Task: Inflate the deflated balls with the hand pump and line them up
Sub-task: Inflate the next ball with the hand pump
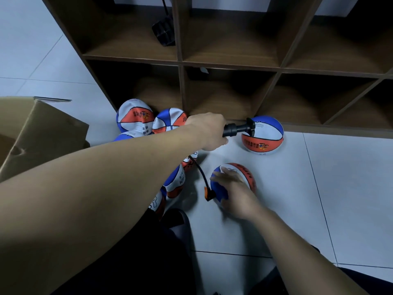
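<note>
Step in hand: the person is pumping, or getting set to pump, air into the small blue, white and orange ball [244,173] lying on the pale tiled floor [319,199]; judged from the hose being led to it.
Left hand: the left hand [209,130] is curling tightly round the barrel of the black plastic hand pump [238,128], which is lying near level with its handle end pointing toward 3 o'clock.
Right hand: the right hand [232,191] is resting over the top of the small ball with fingers spread and lightly bent round it, steadying it against the floor.
Hose: a thin black hose [201,171] is running from under the left hand toward 6 o'clock, ending in an orange and black connector [209,193] at the ball's 9 o'clock side; whether the needle is seated cannot be told.
Ball relative to hands: the small ball is sitting directly beneath the right hand and at 5 o'clock from the left hand, near but apart.
Finished ball: one round blue, white and orange ball [265,137] is standing at 12 o'clock from the small ball, against the foot of the brown wooden cubby shelf [180,60].
Remaining stock: several flat deflated balls [136,118] are lying heaped at 10 o'clock, beside a brown cardboard box [42,133].
Next move, as judged: the pump handle needs a free hand, so the grip is likely needing rearranging before steady strokes.
</note>
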`<state>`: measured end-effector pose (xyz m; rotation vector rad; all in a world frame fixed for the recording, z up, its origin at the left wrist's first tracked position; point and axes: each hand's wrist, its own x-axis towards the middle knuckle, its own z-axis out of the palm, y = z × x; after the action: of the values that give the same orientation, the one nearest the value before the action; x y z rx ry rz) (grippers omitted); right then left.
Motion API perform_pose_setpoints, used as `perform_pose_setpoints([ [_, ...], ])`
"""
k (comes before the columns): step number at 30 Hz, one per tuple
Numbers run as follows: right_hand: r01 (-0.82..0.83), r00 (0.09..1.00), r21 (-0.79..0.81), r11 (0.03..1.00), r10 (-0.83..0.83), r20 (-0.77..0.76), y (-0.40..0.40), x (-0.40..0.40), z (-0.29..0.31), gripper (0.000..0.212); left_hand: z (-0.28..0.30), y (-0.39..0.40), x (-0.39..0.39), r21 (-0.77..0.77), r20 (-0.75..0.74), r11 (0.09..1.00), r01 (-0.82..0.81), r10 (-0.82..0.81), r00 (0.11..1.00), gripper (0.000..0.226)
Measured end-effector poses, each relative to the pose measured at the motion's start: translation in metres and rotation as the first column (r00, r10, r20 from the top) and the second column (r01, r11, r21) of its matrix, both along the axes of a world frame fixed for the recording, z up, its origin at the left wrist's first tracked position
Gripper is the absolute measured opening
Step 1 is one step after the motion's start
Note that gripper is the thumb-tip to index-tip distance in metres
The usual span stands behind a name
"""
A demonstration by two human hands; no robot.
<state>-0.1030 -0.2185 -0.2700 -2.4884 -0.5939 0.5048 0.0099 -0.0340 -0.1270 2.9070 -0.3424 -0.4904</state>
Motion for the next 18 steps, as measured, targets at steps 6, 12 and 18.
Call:
perform_pose_setpoints([
  [6,-0.007,0.997,-0.242,0.97,0.026,0.072,-0.02,0.019,-0.018,0.124,-0.012,0.014,-0.005,0.056,-0.039,0.997,-0.06,0.063,0.997,0.026],
  [12,0.194,0.978,-0.275,0.942,-0.162,0.134,-0.04,0.023,-0.017,0.124,-0.032,0.025,-0.01,0.013,-0.177,0.99,-0.139,0.139,0.974,0.027],
  [18,0.449,0.881,-0.117,0.886,-0.418,0.221,-0.042,0.02,-0.023,0.102,-0.072,0.006,-0.038,-0.138,-0.394,0.943,-0.302,0.228,0.891,0.032],
])
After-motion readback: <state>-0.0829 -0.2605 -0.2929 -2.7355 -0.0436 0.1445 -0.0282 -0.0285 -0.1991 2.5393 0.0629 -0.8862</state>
